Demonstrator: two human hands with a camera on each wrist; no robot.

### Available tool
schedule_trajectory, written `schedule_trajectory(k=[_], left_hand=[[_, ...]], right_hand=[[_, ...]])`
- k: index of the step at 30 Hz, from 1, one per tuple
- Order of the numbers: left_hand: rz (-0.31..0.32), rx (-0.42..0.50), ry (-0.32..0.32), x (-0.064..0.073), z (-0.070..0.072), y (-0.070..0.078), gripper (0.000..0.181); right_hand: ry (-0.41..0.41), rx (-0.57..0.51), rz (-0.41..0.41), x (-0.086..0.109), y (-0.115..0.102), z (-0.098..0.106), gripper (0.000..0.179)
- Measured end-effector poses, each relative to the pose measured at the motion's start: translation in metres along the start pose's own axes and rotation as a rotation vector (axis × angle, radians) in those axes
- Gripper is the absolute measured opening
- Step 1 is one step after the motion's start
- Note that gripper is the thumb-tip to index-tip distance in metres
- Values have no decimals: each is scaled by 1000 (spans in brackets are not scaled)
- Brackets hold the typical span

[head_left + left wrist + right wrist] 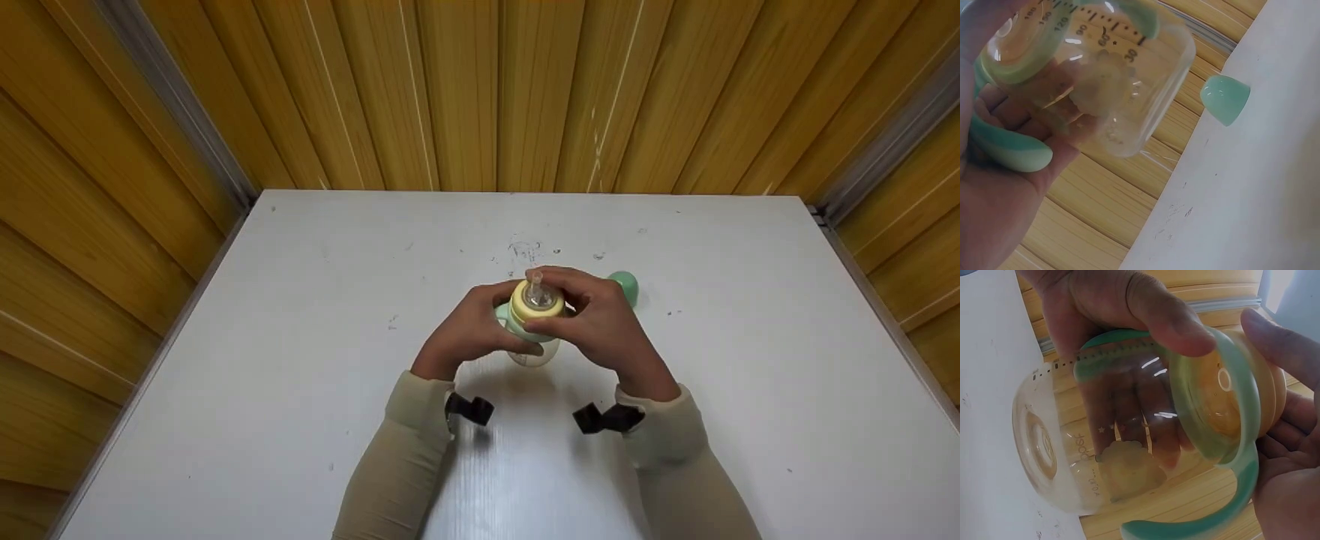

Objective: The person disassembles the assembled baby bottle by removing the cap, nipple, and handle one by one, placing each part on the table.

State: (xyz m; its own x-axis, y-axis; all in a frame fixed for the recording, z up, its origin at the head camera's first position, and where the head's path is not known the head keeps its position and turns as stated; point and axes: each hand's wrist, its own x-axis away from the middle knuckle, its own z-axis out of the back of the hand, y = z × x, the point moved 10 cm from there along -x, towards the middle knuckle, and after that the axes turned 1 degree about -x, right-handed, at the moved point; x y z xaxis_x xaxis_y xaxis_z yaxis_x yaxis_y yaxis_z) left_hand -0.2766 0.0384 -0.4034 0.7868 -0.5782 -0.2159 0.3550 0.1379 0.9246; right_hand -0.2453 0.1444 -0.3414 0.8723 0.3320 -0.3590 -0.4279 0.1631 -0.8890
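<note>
A clear baby bottle [1067,439] with printed measuring marks is held above the table, nipple end up in the head view. My left hand [476,322] grips its body, with the fingers behind the clear wall and the thumb across the front. Around the bottle's neck sits a green holder with curved handles [1010,146]. My right hand [604,322] holds the yellow collar [517,306] between thumb and fingers, beside the clear nipple [538,292]. The bottle looks to have no liquid in it. Just beyond my right hand, a green domed cap [626,287] rests on the table.
The white table [300,360] has small dark scuffs on its top. Yellow wood-patterned panels [480,97] enclose the back and sides, with grey metal strips at the corners. Black camera mounts [470,410] stick out inward from both wrists.
</note>
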Motion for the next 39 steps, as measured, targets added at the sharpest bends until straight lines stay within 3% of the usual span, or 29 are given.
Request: schedule_trajectory(k=[10, 24, 39], left_hand=[[16, 21, -29, 1, 0, -2, 66], [-15, 53, -94, 4, -4, 4, 65], [-37, 30, -161, 5, -6, 7, 65]], right_hand=[[-26, -44, 31, 0, -4, -2, 46], [-71, -45, 47, 2, -6, -4, 45], [-132, -143, 55, 3, -6, -7, 46]])
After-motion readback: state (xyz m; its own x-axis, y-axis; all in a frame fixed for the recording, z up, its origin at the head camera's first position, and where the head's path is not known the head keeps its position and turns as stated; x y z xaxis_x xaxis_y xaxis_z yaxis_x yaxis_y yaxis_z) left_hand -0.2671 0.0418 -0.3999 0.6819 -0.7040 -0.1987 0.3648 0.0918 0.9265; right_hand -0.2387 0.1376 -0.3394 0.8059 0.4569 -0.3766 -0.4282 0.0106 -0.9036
